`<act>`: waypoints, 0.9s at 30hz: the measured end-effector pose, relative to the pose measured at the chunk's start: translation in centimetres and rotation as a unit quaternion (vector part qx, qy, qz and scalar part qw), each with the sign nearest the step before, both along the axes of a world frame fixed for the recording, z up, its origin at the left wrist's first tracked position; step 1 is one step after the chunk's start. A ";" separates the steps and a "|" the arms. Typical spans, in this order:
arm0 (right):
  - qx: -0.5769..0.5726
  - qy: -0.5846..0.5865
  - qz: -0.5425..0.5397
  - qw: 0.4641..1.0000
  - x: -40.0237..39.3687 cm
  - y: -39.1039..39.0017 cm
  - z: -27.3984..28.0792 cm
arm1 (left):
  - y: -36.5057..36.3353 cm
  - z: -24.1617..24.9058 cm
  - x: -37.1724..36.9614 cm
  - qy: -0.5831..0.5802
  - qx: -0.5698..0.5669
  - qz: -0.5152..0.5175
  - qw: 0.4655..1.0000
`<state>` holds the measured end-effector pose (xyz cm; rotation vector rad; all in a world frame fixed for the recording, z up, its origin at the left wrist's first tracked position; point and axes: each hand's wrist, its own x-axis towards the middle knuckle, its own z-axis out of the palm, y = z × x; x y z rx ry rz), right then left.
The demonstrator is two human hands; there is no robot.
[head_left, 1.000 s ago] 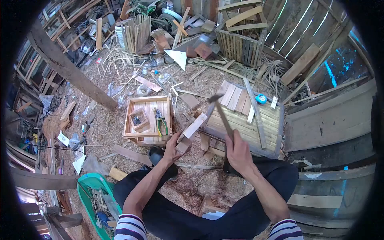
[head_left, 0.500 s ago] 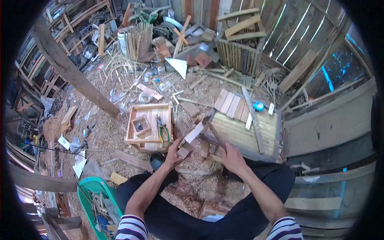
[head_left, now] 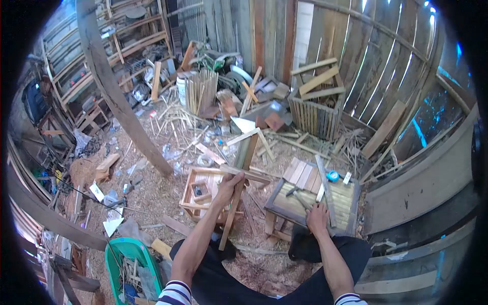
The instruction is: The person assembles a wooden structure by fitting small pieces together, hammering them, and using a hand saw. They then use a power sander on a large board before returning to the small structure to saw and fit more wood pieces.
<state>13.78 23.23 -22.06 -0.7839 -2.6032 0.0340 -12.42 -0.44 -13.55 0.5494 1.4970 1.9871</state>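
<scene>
My left hand [head_left: 229, 189] is closed around a wooden frame [head_left: 248, 150], raised in front of my knees. Crossing strips and a wider upright board make up this frame, one long strip pointing down towards my foot. A hammer [head_left: 301, 200] lies over the low slatted bench [head_left: 343, 201] on the right, its head pointing away from me. My right hand [head_left: 317, 219] rests at the bench's near side with curled fingers on the end of the hammer's handle. Short boards [head_left: 300, 173], a long strip [head_left: 324, 185] and a blue tape measure [head_left: 332, 176] lie on the bench.
A shallow wooden box [head_left: 189, 195] holding a smaller box stands behind my left forearm. The green tub [head_left: 111, 264] of scraps is at lower left. A leaning post [head_left: 122, 101] rises on the left. Shavings and offcuts litter the floor; slatted crates [head_left: 315, 114] stand farther back.
The wooden frame has been lifted and turned upright in my left hand. My right hand has brought the hammer away from it, down onto the bench. My view has tilted up.
</scene>
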 end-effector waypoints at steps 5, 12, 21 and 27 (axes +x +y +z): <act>-0.229 0.279 0.058 0.931 -3.1 0.0 9.9 | 1.7 6.3 -0.2 0.009 0.022 0.008 1.000; -0.493 0.296 0.213 0.790 -3.3 1.2 27.2 | 3.9 15.2 2.4 0.106 0.046 -0.087 0.989; -0.645 0.281 0.281 0.653 5.8 1.1 28.8 | 4.0 21.6 9.9 0.044 -0.055 -0.221 0.973; -0.666 0.341 0.187 0.637 10.2 2.3 27.2 | 6.2 24.6 16.2 0.168 -0.138 -0.319 0.922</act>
